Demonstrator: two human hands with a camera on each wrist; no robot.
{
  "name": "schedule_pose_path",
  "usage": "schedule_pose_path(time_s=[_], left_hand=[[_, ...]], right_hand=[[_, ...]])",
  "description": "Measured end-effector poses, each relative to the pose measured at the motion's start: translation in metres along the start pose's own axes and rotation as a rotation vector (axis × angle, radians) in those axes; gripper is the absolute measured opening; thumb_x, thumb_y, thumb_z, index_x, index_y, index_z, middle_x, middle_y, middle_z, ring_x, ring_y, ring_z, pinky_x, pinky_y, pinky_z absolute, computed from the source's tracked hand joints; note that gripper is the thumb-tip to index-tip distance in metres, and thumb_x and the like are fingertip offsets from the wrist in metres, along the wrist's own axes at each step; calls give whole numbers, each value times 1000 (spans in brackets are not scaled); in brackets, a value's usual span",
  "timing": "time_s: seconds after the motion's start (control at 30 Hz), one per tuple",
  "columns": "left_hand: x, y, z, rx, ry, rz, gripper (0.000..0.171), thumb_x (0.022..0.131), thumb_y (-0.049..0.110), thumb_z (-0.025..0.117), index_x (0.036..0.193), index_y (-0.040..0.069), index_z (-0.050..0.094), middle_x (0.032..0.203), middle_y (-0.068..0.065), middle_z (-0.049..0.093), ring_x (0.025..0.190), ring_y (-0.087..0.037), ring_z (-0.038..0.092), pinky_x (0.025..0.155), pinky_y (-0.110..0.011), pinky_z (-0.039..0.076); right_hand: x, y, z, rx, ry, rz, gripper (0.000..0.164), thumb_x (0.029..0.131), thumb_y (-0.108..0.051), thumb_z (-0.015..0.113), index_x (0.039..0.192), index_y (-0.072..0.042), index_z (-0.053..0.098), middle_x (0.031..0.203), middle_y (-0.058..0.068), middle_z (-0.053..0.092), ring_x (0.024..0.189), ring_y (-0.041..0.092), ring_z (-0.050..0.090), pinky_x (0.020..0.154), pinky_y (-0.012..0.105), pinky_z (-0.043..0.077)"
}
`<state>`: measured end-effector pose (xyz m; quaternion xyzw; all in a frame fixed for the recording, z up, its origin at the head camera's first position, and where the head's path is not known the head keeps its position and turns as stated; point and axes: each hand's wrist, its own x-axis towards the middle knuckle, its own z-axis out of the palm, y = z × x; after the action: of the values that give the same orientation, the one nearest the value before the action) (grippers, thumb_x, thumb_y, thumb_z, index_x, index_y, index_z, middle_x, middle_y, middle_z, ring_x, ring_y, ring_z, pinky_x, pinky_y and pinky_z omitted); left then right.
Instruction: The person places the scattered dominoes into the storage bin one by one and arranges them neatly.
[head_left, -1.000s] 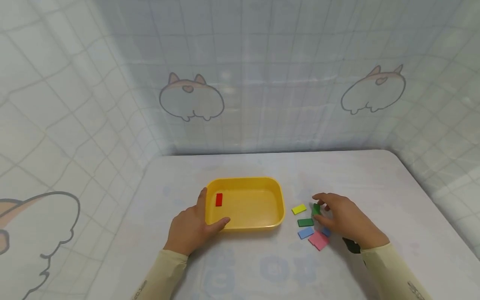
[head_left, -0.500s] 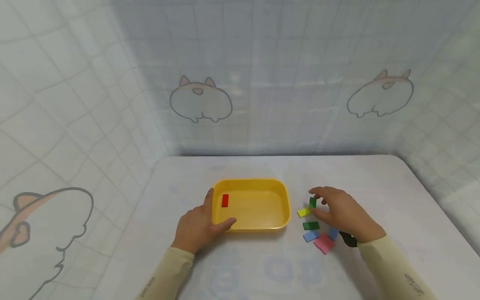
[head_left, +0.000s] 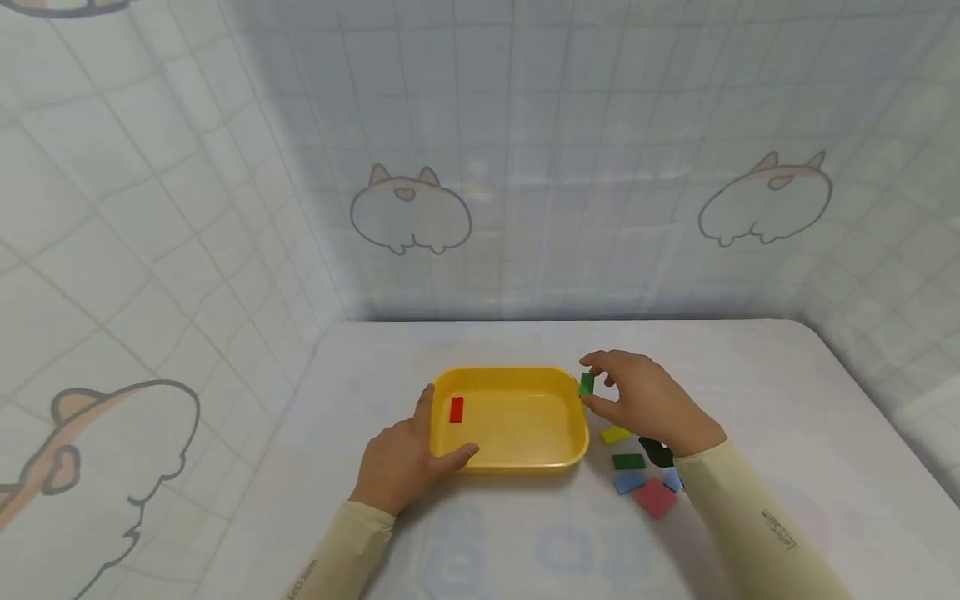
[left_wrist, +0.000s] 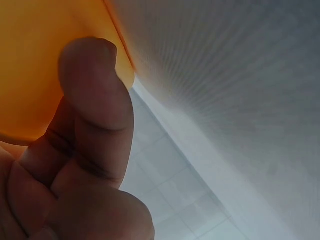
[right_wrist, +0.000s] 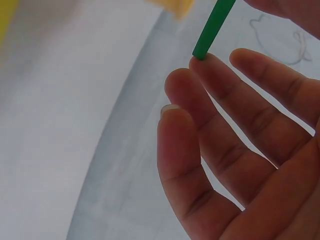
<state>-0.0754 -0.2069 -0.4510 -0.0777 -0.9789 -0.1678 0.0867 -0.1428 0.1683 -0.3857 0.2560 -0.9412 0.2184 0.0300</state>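
My right hand (head_left: 648, 404) pinches a green domino (head_left: 587, 384) between thumb and fingertips, over the right rim of a shallow yellow tray (head_left: 517, 433). In the right wrist view the green domino (right_wrist: 212, 32) is held edge-on at the fingertips, while the other fingers are spread below it. My left hand (head_left: 401, 462) grips the tray's near left corner, its index finger along the left side and its thumb over the front rim. The left wrist view shows curled fingers (left_wrist: 97, 90) against the orange-looking tray wall (left_wrist: 30, 65). A red domino (head_left: 457, 410) lies inside the tray at the left.
Right of the tray, on the white tabletop (head_left: 540, 550), lie a yellow domino (head_left: 616, 434), a dark green one (head_left: 628, 462), blue ones (head_left: 628, 482) and pink-red pieces (head_left: 655, 498). A tiled-pattern curtain (head_left: 585, 167) surrounds the table at the back and sides.
My right hand has lifted the green domino from among the loose pieces and carried it left and away from me to the tray's rim. My left hand stays at the tray's corner.
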Motion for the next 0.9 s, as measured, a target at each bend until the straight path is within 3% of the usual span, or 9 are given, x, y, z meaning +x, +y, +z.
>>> schedule_pose_path(time_s=[0.17,0.33,0.67,0.9], left_hand=[[0,-4,-1,-1,16,5,124,78,97,51,163,9,33,54,1,44,43,-18,41,41,-34,35],[3,-6,-3,-6,5,-7,125,77,98,48,162,8,33,59,2,47,48,-17,45,45,-34,39],[8,-2,-3,13,-27,-16,128,76,102,40,161,7,34,58,4,47,47,-16,45,44,-33,37],[7,1,-4,29,-18,-1,126,78,101,40,159,5,37,56,4,46,44,-14,43,41,-31,35]], right_hand=[[23,-22,5,41,15,-81,49,91,-32,85,132,-13,69,112,-2,72,93,20,70,81,40,57],[44,-46,11,68,-1,-89,47,91,-36,84,132,-17,70,112,-4,72,92,19,71,80,38,57],[81,-83,35,98,-110,-116,44,91,-35,84,129,-17,72,113,-4,73,98,19,70,85,36,56],[98,-102,48,118,-169,-157,46,91,-33,84,132,-16,71,113,-3,73,90,14,66,82,32,55]])
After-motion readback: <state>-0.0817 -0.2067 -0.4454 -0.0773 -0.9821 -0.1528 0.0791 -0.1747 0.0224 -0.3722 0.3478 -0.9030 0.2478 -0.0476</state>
